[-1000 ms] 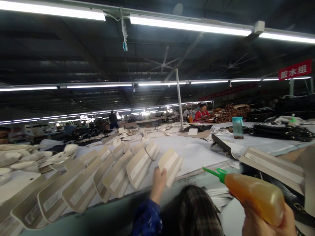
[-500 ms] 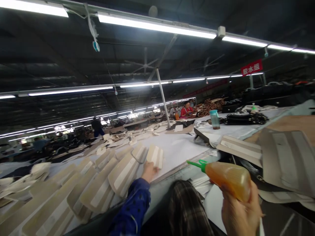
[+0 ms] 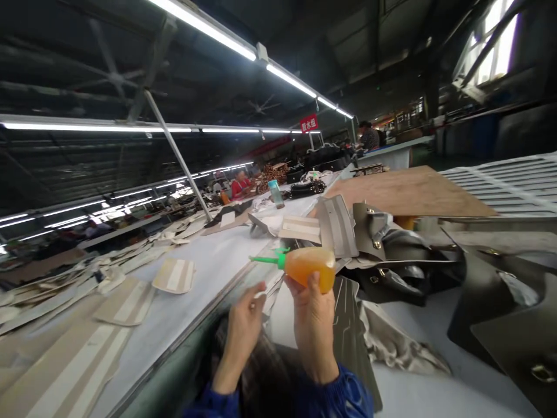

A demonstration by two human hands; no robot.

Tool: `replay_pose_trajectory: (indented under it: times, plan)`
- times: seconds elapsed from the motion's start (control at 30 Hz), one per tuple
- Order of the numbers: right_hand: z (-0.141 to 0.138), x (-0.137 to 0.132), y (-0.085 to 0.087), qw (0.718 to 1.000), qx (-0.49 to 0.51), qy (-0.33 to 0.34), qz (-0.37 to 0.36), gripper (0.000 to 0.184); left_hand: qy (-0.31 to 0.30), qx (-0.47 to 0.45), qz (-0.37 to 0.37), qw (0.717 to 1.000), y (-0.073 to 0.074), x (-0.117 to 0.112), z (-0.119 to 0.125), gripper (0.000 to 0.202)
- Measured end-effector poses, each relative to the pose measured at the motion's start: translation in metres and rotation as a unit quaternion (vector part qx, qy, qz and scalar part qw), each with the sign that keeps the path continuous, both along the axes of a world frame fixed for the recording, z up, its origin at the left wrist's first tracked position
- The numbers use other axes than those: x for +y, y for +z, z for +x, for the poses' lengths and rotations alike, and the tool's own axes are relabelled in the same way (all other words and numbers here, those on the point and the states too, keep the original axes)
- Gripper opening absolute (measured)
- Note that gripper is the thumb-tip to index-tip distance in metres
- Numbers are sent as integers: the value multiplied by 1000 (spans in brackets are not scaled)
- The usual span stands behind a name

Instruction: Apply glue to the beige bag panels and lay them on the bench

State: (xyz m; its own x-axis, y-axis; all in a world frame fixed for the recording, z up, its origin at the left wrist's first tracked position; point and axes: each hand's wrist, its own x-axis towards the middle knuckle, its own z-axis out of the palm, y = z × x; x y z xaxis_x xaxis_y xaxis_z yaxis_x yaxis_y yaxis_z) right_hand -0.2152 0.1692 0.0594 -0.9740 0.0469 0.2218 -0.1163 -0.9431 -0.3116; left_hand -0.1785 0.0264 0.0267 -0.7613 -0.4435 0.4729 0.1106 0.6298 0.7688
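Note:
My right hand (image 3: 315,325) is wrapped around a squeeze bottle (image 3: 310,264) of amber liquid. The bottle lies on its side in the air, its green nozzle pointing left. To the left of it is my left hand (image 3: 244,319), raised above my lap near the table edge. Its fingers are half curled and a little apart, and nothing shows in them. Farther left on the white tabletop lies a small beige panel (image 3: 174,275) with pale strips. Larger beige panels (image 3: 124,301) with similar strips overlap below it.
Dark grey bag pieces (image 3: 404,255) with metal fittings lie on the right, beside a crumpled grey cloth (image 3: 395,342). A water bottle (image 3: 275,193) stands toward the back. Beyond are a brown board (image 3: 409,188), a white slatted rack (image 3: 513,186) and people working.
My view has swung right. My left hand has let go of the small beige panel and come close to the squeeze bottle. My right hand still holds that bottle.

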Motion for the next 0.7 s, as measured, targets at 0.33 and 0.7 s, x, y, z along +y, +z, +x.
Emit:
replay_pose_trajectory:
  times: [0.33, 0.7]
  plan:
    - [-85, 24, -6, 986, -121, -36, -110, 49, -65, -60, -27, 996, -52, 37, -10, 43]
    - [-144, -19, 35, 979, -117, 96, -133, 34, -82, -38, 64, 994, -40, 45, -1, 32]
